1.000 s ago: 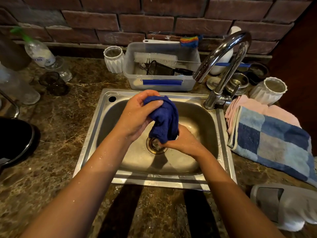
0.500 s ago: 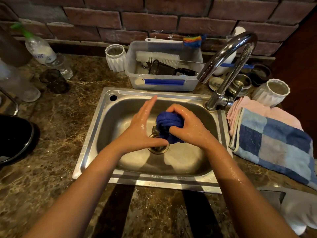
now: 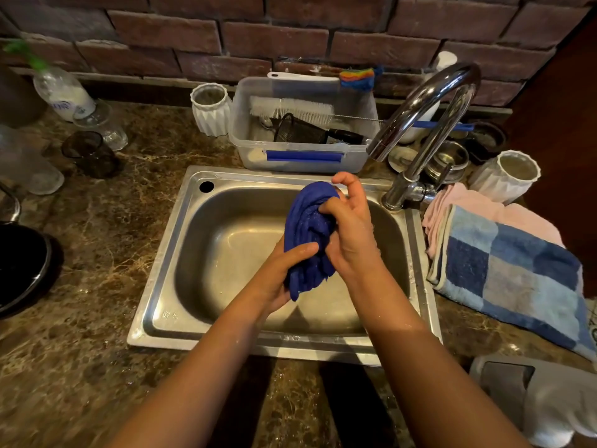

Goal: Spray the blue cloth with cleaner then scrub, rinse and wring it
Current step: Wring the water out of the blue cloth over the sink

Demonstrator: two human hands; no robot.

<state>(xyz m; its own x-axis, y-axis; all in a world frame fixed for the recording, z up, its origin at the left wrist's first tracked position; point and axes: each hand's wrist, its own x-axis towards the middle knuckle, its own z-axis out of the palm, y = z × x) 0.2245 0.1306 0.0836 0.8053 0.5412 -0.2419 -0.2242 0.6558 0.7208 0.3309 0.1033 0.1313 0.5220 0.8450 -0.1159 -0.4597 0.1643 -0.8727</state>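
The blue cloth (image 3: 308, 240) is bunched above the sink (image 3: 226, 240). The left hand (image 3: 281, 273) grips its lower part; the right hand (image 3: 350, 231) grips its upper part. The bottle (image 3: 63, 92) label lettering is too blurred to read. A checked towel (image 3: 507, 273) lies right of the sink.

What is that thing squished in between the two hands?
The blue cloth, bunched up. The left hand grips its lower part, the right hand its upper part, over the sink, in the head view.

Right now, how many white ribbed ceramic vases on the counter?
2: one white ribbed ceramic vase left of the clear plastic tub; another right of the chrome faucet. Clutter could hide more.
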